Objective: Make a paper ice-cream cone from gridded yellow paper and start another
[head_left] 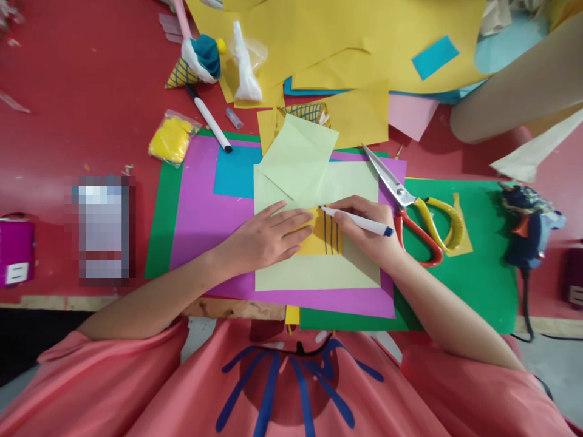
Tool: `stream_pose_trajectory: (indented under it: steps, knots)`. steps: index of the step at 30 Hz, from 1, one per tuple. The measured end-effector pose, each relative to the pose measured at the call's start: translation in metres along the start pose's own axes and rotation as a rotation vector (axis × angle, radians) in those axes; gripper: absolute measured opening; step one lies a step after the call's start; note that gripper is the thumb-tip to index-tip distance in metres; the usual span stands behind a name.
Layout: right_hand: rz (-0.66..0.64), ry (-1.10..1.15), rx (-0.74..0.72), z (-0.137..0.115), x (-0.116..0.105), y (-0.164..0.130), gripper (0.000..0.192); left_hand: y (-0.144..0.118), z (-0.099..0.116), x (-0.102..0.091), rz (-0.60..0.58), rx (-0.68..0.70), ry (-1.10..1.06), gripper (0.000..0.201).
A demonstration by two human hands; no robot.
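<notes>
My right hand (371, 227) is closed around a white marker (357, 220) with a dark blue end. The marker's tip rests at the upper edge of a small yellow-orange paper (314, 240), where several dark lines run down its right part. Lying flat with fingers spread, my left hand (273, 237) presses on the left part of that paper. Beneath is a pale green sheet (319, 273) on purple paper (214, 230). Another pale green piece (300, 155) lies just beyond my hands. To the right of my right hand are scissors (401, 194) with red and yellow handles.
At the back are a paper ice-cream cone (195, 60), a second marker (212, 124), a yellow clay packet (172, 138) and yellow sheets (341, 36). A blue glue gun (528, 233) with a cord lies right, a pixelated object (104, 227) left. A cardboard tube (514, 85) leans in.
</notes>
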State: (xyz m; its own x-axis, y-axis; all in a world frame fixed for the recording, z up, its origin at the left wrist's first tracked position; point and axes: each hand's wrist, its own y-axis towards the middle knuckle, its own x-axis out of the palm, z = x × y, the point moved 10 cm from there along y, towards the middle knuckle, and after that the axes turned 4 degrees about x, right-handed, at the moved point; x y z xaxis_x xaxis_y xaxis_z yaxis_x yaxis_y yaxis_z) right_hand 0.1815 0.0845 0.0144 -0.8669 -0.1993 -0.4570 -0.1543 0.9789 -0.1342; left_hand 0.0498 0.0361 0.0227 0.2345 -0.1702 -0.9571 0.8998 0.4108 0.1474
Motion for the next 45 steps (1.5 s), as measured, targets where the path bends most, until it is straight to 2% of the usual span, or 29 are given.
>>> stream_pose_trajectory:
  steps: [10,24,35,45]
  knots:
    - [-0.030,-0.026,-0.020,-0.001,0.002,-0.003,0.012,0.000,0.000,-0.001,0.003,0.002,0.021,0.036]
    - [-0.084,0.001,-0.022,-0.002,0.008,-0.006,0.022,-0.001,0.001,0.001,0.008,0.012,0.053,0.036]
    - [-0.149,-0.020,-0.043,-0.003,0.015,-0.011,0.026,-0.002,0.002,0.002,-0.010,0.031,0.106,0.035]
    - [-0.242,0.017,-0.080,-0.009,0.022,-0.015,0.033,-0.001,0.003,-0.001,0.036,0.040,0.084,0.034]
